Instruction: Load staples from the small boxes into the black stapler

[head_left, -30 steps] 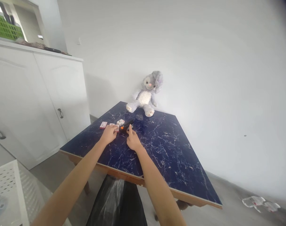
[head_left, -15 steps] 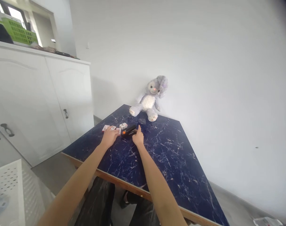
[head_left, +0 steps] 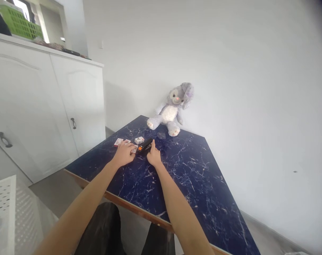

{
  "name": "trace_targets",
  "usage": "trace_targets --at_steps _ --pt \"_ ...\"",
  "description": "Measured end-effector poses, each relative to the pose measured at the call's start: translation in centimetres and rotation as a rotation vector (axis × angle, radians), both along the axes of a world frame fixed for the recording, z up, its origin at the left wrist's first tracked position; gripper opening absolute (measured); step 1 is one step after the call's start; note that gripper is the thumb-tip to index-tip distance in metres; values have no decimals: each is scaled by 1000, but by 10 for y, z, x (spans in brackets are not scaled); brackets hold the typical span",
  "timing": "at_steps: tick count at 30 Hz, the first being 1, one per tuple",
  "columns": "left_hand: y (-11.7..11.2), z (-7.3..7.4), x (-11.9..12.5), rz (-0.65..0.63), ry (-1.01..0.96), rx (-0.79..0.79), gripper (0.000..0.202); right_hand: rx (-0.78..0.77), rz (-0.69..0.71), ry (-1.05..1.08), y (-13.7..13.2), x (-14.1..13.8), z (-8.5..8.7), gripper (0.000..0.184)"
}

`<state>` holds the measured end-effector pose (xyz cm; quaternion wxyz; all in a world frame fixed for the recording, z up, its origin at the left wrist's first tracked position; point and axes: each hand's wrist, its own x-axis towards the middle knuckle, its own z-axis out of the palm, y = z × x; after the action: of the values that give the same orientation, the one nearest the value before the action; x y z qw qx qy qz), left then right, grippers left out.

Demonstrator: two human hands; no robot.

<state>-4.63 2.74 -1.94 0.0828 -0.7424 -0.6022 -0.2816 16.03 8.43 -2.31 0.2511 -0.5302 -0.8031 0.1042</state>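
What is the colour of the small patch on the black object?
The patch is orange, as the head view shows.

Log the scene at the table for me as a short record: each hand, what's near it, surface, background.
Left hand: fingers at a red-and-white pack; grip unclear
Right hand: index finger extended, beside a black item with an orange patch; contact unclear
Nearby: white box, beyond the hands
Surface: dark blue marbled table
Background: plush toy seated at the far edge
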Motion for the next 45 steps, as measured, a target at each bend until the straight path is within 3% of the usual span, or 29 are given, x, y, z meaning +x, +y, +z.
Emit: trace_targets --at_steps 3,8,10,14,21,33,45 --pt "0 6 0 -55 11 19 36 16 31 -50 0 -2 0 90" --pt "10 18 6 -325 8 -85 38 32 112 -36 -1 -1 3 89" --pt "15 21 13 -371 -1 -115 36 37 139 27 -3 1 4 87" --pt "26 18 21 -349 16 -93 53 15 95 166 -10 3 7 86" --pt "43 10 6 -287 29 -174 69 -16 -103 247 -17 5 15 75" --pt "41 2 4 -310 -21 -125 68 14 -27 177 -19 6 9 74" --pt "30 15 9 -374 -54 -219 68 -4 -14 127 -19 6 9 70"
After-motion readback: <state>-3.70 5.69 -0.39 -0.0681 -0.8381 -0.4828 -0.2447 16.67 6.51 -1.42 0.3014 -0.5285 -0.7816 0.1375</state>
